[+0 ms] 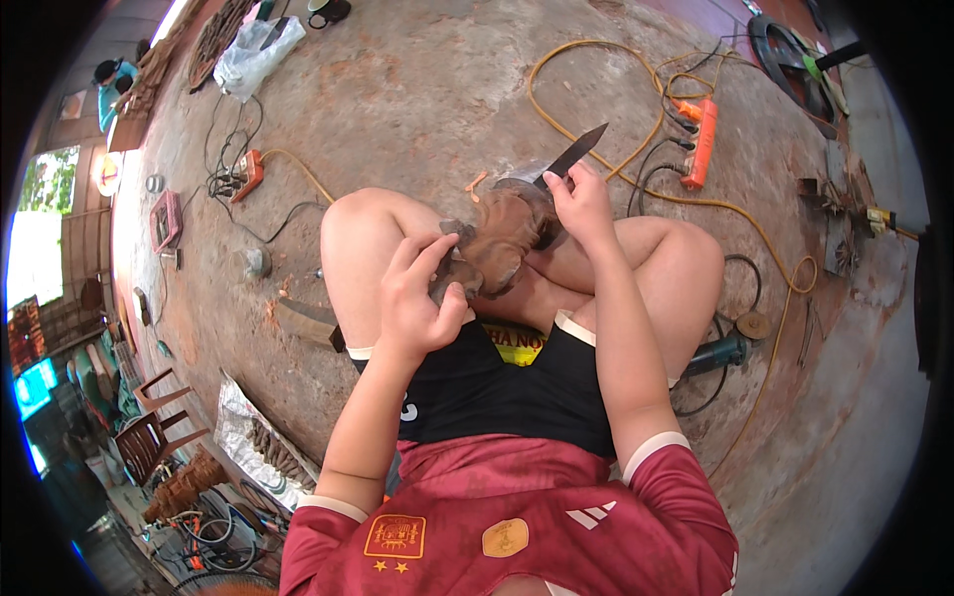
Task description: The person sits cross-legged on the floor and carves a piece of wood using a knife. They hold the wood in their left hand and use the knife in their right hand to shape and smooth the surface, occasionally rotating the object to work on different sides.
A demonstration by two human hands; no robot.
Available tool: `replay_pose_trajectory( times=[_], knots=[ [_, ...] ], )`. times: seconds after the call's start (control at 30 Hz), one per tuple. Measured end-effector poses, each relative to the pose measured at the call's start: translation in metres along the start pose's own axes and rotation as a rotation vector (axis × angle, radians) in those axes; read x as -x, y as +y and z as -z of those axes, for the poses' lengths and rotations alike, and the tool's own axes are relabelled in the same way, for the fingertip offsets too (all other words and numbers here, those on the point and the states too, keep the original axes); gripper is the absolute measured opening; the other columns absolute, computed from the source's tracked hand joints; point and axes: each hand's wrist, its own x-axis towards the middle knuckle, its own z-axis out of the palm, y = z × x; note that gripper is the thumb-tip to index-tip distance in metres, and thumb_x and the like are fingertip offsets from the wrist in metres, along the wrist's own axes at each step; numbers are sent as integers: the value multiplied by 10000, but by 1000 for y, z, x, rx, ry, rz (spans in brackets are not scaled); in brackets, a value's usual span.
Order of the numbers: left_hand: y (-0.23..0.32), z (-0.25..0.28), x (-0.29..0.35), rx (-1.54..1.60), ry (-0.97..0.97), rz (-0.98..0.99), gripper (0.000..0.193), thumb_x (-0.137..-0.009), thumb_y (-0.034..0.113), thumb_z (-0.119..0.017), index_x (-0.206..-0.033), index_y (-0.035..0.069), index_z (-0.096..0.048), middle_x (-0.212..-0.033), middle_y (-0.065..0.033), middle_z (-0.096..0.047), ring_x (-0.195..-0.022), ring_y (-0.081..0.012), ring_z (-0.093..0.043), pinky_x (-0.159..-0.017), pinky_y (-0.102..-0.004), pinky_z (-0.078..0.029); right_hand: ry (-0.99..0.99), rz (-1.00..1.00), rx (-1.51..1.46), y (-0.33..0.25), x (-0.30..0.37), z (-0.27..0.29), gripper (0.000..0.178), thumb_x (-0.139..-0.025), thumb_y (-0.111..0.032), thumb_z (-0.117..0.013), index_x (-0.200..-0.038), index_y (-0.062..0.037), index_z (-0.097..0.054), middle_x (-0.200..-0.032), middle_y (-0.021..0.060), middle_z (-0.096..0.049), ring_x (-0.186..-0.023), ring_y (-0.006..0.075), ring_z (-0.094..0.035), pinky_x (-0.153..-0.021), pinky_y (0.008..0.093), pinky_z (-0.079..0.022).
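Observation:
A brown carved piece of wood (494, 243) lies between my bent legs, its surface curved and lobed. Fingers and thumb of my left hand (415, 290) grip its near left end. My right hand (584, 204), at the carving's far right end, pinches a dark, flat blade with a pointed tip (578, 151). That blade slants up and away to the right; whether it has a handle I cannot make out. Part of the carving's right end is hidden behind my right hand and wrist.
An orange power strip (702, 144) with plugged-in leads and a yellow cable (740, 207) lies to the right. Beside my right thigh is a teal power tool (720, 355). A smaller orange socket block (247, 175), a wood block (310, 324) and a silvery sheet (238, 417) lie left.

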Motion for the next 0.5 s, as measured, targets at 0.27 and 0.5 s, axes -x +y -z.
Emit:
replay_pose_trajectory(
  times=[0.27,0.5],
  knots=[
    [2,0,1,2,-8,-8,484,-685,119,-596,-1141,-28,-660,-1109,-233,-620,-981,-382,-637,-872,-390,-521,-137,83,94,-8,-19,-3,258,-883,-201,-669,-819,36,-589,-870,206,-599,-855,409,-580,-753,467,-466],
    [1,-3,6,8,6,-26,494,-665,136,-648,-1119,-58,-638,-1080,-227,-603,-986,-391,-612,-885,-420,-514,-322,191,257,-16,-40,-4,246,-876,-208,-675,-813,21,-610,-862,198,-625,-888,396,-592,-786,472,-471]
  ],
)
